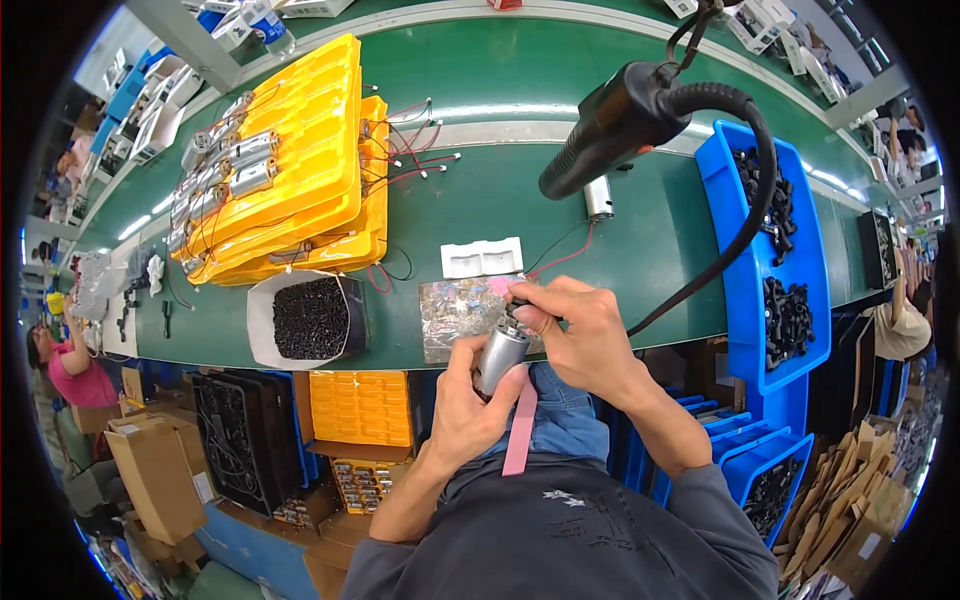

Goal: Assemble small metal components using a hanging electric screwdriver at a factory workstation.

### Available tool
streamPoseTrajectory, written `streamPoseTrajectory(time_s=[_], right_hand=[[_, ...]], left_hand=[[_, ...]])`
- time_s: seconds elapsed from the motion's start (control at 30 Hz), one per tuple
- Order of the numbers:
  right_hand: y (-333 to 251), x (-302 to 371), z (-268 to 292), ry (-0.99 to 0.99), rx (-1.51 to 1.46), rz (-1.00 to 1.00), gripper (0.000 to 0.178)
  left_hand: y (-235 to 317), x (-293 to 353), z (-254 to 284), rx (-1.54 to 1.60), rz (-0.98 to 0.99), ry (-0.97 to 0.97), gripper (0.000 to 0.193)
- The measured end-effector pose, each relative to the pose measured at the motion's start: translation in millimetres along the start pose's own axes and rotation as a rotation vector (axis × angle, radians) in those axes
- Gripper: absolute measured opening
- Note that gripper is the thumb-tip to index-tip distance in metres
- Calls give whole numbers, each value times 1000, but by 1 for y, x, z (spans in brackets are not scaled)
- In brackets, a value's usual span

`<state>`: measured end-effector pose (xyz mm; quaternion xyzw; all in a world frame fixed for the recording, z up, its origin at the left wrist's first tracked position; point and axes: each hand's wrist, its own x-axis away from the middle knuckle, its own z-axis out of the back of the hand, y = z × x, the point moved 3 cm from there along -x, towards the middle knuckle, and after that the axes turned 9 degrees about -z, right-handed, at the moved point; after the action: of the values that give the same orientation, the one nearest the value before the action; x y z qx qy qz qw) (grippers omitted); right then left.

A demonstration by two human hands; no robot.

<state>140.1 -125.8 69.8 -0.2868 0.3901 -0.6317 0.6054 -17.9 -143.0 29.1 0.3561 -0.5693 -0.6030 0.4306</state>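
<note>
My left hand (pixel 462 408) is closed round a silver cylindrical motor (pixel 502 357), tilted over the bench's front edge. At the motor's upper end, the fingers of my right hand (pixel 588 335) pinch a small black part (pixel 514 306), mostly hidden by the fingertips. Whether that part is fixed to the motor, I cannot tell. Beneath the hands lies a scuffed, clear-covered mat (pixel 450 318), with a white two-hollow holder (pixel 481 259) behind it. Another silver motor (pixel 599 198) with red and black wires rests farther back.
A black power screwdriver (pixel 625 125) hangs above the green bench (pixel 480 200), its thick cable looping right. Yellow trays (pixel 320 130) bearing wired motors are stacked left. A white box (pixel 258 320) contains small dark screws. Blue bins (pixel 718 190) of black parts stand right.
</note>
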Motion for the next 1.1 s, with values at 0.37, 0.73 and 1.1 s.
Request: streamPoseTrajectory(time_s=[0.37, 0.73, 1.1], right_hand=[[1, -3, -11, -44, 207, 178, 22], [18, -33, -36, -138, 282, 46, 19], [41, -92, -39, -75, 504, -17, 14]], left_hand=[[-8, -1, 3, 19, 44, -1, 35], [-35, -21, -1, 76, -3, 157, 33], [-12, -72, -23, -878, -265, 144, 35]])
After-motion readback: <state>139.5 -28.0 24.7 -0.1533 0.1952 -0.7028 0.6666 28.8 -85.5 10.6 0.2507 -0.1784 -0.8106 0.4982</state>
